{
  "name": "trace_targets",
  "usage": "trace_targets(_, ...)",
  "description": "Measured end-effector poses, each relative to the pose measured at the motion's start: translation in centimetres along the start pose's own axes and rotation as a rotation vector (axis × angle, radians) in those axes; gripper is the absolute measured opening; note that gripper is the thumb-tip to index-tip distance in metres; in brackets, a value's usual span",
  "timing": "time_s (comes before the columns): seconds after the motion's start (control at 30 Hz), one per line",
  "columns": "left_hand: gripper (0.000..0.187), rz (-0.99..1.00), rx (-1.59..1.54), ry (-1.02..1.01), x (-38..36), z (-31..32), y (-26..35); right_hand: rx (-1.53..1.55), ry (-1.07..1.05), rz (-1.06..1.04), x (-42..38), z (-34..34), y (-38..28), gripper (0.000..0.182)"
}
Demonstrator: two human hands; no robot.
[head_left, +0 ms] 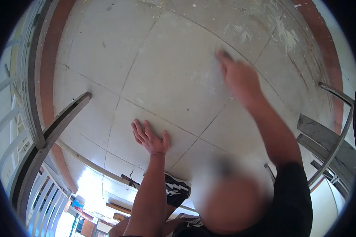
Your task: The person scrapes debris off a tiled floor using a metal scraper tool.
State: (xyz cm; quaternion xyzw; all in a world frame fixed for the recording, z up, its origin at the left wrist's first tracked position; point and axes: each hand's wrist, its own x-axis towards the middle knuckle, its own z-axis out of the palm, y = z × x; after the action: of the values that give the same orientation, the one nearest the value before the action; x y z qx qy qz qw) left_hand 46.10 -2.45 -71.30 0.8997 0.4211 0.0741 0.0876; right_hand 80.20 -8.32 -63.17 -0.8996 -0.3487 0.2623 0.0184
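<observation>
My left hand (149, 138) lies palm down on the pale tiled floor (158, 75), fingers spread, holding nothing. Farther forward and to the right, my right hand (241, 79) is closed and smeared by motion. A small dark thing (224, 53) shows at its fingertips, too blurred to name. Near that hand, faint whitish marks (203, 81) streak the tiles. Beyond it are thicker white smears (286, 37) and scuffs.
At the left stand a curved wooden piece (67, 114) and white railings (8, 114). Grey planks (324, 136) and a curved bar (346, 130) are at the right. A red-brown band (47, 67) edges the floor. Bright clutter (83, 217) shows at lower left.
</observation>
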Motion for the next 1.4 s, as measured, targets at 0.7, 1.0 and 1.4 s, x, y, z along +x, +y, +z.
trace_targets(0.7, 0.074, 0.013, 0.0, -0.001, -0.1, 0.4, -0.3, -0.342, -0.265, -0.112, 12.7, -10.2, -5.0, 0.027)
trace_targets(1.0, 0.074, -0.005, 0.0, -0.018, -0.1, 0.2, -0.1, -0.334, -0.077, -0.235, 12.6, -9.1, -3.3, 0.025)
trace_targets(1.4, 0.076, -0.004, 0.012, -0.024, 0.0, 0.1, -0.2, -0.364, -0.037, -0.193, 13.0, -6.8, -1.0, 0.031)
